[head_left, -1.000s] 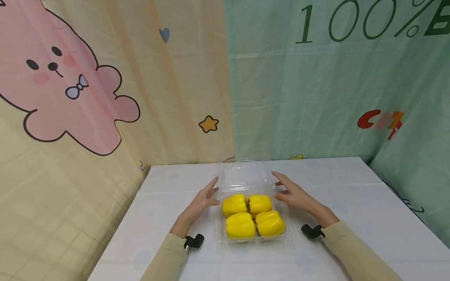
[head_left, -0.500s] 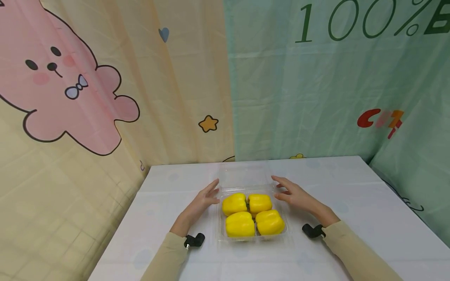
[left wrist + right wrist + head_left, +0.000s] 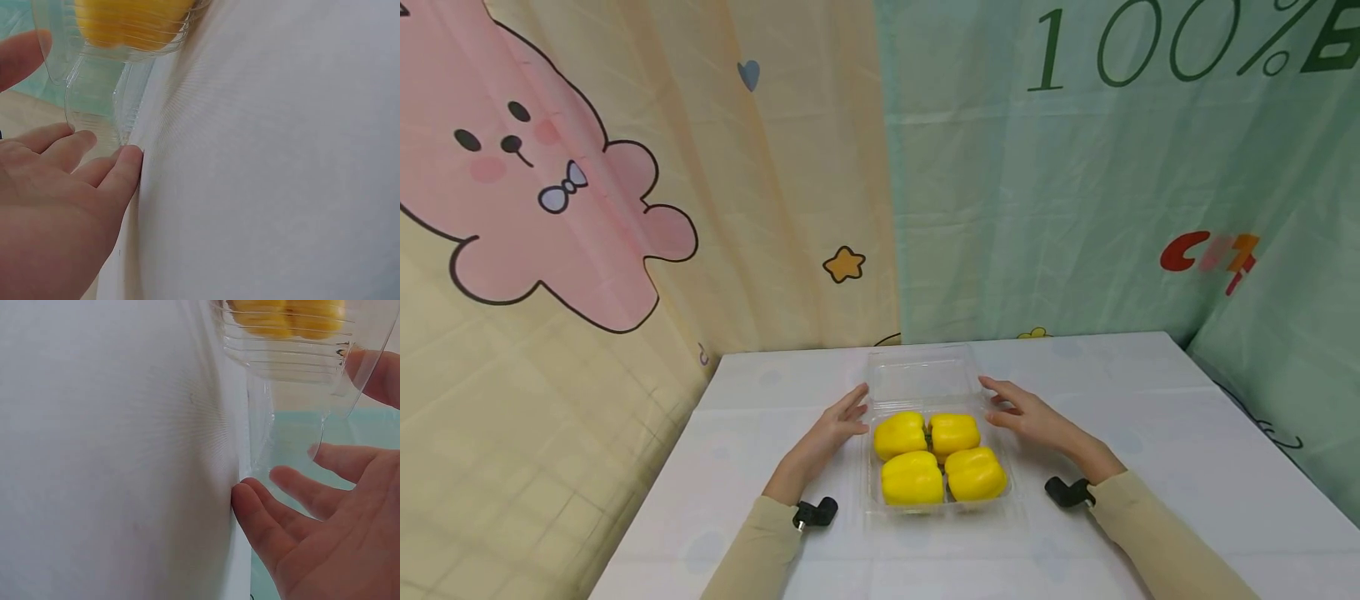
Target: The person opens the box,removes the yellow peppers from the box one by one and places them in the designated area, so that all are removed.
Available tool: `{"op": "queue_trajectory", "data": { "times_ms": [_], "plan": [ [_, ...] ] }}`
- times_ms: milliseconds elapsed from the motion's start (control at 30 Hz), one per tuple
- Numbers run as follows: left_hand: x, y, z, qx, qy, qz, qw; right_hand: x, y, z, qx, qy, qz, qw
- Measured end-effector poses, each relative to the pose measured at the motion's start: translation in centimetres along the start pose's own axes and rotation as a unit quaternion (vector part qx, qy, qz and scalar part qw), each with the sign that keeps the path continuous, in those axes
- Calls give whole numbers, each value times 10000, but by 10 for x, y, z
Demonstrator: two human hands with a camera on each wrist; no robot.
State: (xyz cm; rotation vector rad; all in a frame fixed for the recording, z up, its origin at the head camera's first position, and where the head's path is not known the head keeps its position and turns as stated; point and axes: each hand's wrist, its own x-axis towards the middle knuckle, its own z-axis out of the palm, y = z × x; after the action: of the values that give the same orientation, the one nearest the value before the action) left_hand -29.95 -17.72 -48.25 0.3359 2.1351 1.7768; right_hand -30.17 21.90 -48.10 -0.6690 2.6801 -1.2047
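Several yellow bell peppers (image 3: 912, 479) sit in two rows inside a clear plastic clamshell box (image 3: 940, 510) on the table. Its hinged lid (image 3: 922, 379) is swung back, away from the person. At the left side of the box, my left hand (image 3: 823, 437) has its fingers extended by the lid and hinge, thumb near the tray's rim. My right hand (image 3: 1041, 425) mirrors it on the right side. In both wrist views the fingertips are at or against the lid's edge, the lowest fingers near the table; neither hand curls round anything.
A white cloth covers the table (image 3: 760, 533). Printed curtains (image 3: 797, 167) hang behind the table and along its sides. Black wrist-worn devices (image 3: 815, 512) sit at both cuffs.
The lid has tipped slightly further back and down. Both hands stay beside it, with the right fingertips a little lower. The peppers and the tray have not moved.
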Motion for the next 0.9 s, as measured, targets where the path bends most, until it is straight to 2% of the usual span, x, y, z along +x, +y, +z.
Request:
{"op": "queue_trajectory", "data": {
  "times_ms": [433,667,900],
  "plan": [
    [-4,5,2,-216,85,-36,9997,-1,-12,-10,-129,-151,223,9996],
    [-18,7,5,-245,96,36,9996,-4,-18,-16,-289,-135,337,9989],
    [-35,10,10,-263,131,154,9995,-6,-27,-21,-411,26,166,9990]
  ]
}}
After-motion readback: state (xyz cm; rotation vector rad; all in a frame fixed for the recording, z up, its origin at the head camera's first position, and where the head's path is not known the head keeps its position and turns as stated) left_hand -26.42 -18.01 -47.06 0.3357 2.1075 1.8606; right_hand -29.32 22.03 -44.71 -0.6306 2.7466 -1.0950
